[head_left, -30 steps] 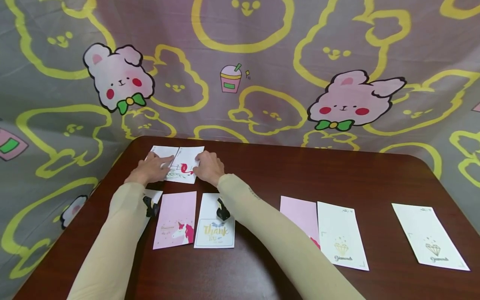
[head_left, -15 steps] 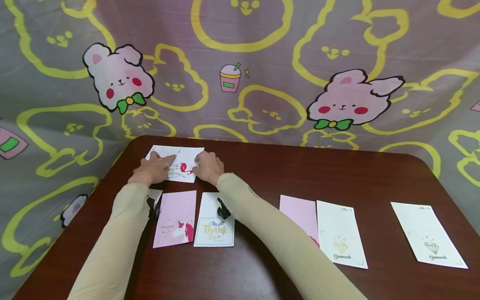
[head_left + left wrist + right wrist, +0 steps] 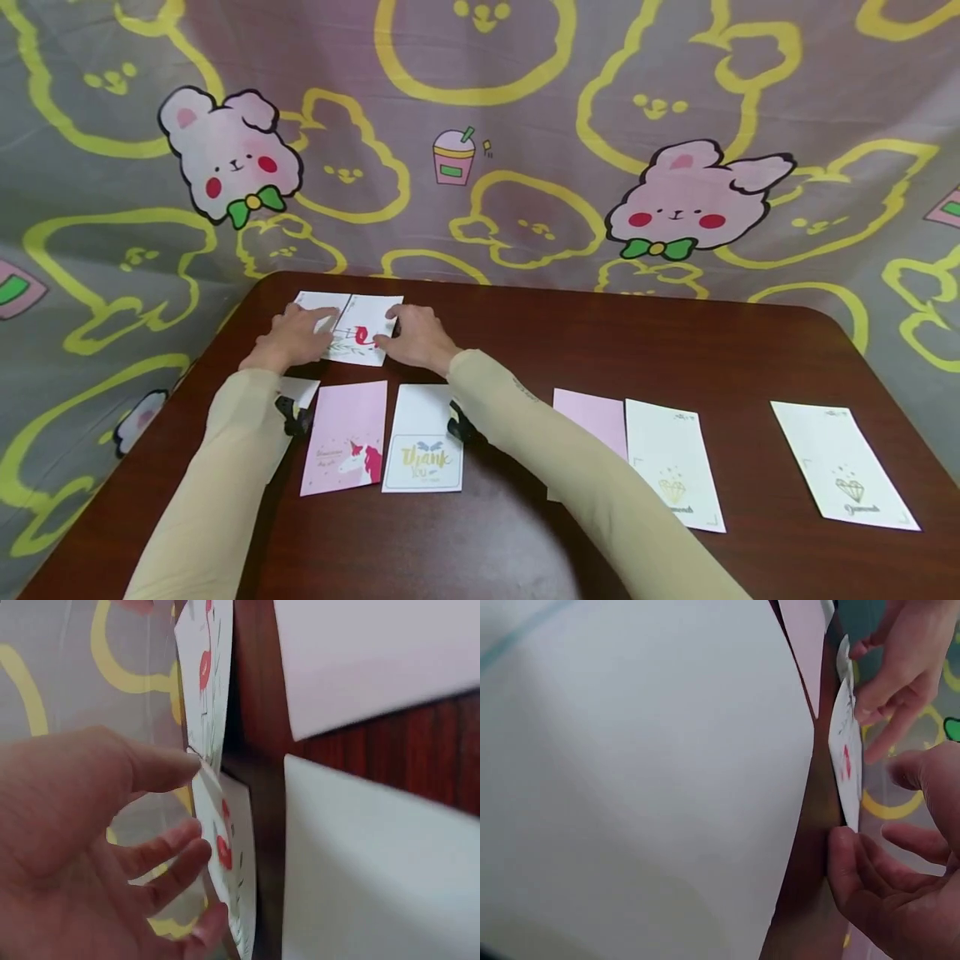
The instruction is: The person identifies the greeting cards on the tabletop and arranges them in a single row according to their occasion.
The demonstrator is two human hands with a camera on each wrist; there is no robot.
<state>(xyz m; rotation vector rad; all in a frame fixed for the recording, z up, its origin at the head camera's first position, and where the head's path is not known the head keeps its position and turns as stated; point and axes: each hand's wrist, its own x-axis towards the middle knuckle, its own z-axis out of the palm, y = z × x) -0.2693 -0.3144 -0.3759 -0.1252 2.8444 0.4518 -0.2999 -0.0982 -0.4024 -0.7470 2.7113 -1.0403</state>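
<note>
Two white flamingo cards lie side by side at the table's back left, a dark line between them. My left hand (image 3: 291,337) reaches over the left flamingo card (image 3: 324,302) and hides most of it. In the left wrist view its thumb and spread fingers touch that card, which looks bowed, with a white sheet behind it. My right hand (image 3: 422,335) touches the edge of the right flamingo card (image 3: 366,312), finger and thumb apart. In the right wrist view a fingertip meets this card's end.
A pink unicorn card (image 3: 346,425), a thank-you card (image 3: 423,417) and a partly covered white card (image 3: 303,390) lie nearer. Rightward are another pink card (image 3: 591,412) and two diamond cards (image 3: 667,442), (image 3: 843,458). A patterned cloth (image 3: 525,142) hangs behind the table (image 3: 510,517).
My right finger and thumb have spread apart. The left index finger has drawn back from the seam, and the dark line between the flamingo cards shows again. The whole head view has shifted slightly.
</note>
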